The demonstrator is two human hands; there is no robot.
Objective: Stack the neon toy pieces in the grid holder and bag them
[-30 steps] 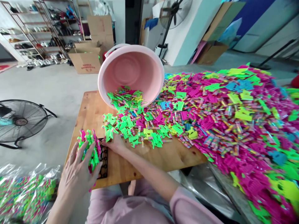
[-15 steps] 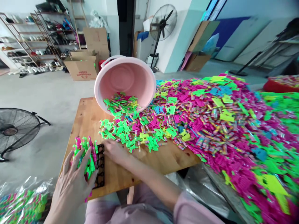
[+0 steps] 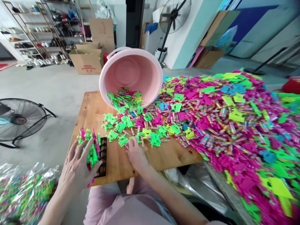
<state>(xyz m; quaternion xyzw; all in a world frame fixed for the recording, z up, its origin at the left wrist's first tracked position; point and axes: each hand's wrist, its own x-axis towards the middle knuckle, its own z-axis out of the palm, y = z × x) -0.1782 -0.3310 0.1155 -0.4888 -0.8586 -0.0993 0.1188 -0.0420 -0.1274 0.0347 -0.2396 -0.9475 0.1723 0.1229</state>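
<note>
My left hand [image 3: 78, 165] lies with fingers spread over bright green and pink plastic pieces [image 3: 92, 150] standing in a black tray with round holes [image 3: 103, 157]. The tray's right-hand row of holes shows bare. My right hand [image 3: 137, 157] is at the near edge of the loose heap, its fingers bent and close together. A small printed stick [image 3: 127, 145] shows at its fingertips; whether it is gripped is hard to make out. Green flat plastic pieces [image 3: 123, 140] lie just beyond the fingers.
A pink tub [image 3: 131, 72] lies tipped on the wooden table [image 3: 90, 109], pieces spilling out. A large heap of pink, green and yellow pieces [image 3: 215, 115] covers the right side. On the floor at left are a fan [image 3: 18, 120] and a plastic-wrapped bundle of pieces [image 3: 25, 193].
My right hand has moved right, from beside the black tray to the edge of the heap. My left hand stays over the tray. The view has shifted slightly.
</note>
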